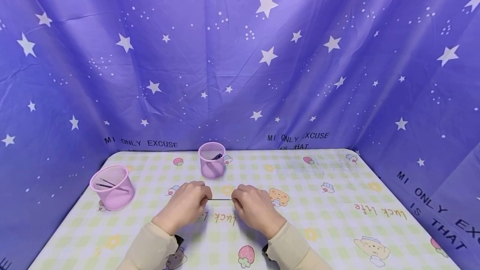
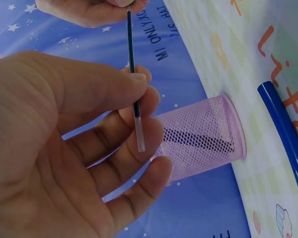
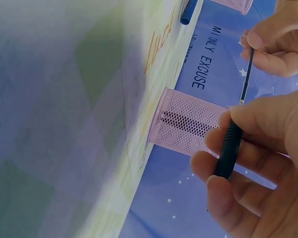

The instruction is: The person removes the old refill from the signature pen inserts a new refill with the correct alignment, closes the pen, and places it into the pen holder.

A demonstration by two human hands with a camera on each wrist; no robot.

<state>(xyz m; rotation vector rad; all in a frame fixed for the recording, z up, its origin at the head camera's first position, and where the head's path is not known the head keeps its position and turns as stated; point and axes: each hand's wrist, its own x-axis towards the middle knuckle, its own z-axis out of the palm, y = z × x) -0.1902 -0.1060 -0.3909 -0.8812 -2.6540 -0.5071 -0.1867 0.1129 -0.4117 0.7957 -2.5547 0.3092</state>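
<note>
Pink left cup (image 1: 120, 197): dark sticks (image 1: 106, 185) | rear cup (image 1: 212, 171): dark piece (image 1: 217, 157) | hands (image 1: 185, 204) (image 1: 258, 207): left pinches refill (image 2: 132, 52), right grips barrel (image 3: 230, 146)

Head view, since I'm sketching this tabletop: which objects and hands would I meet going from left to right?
Nearer pink mesh cup, left hand, thin dark refill, right hand.

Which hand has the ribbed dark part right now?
The right hand grips the ribbed part; the left hand pinches only the thin refill.
</note>
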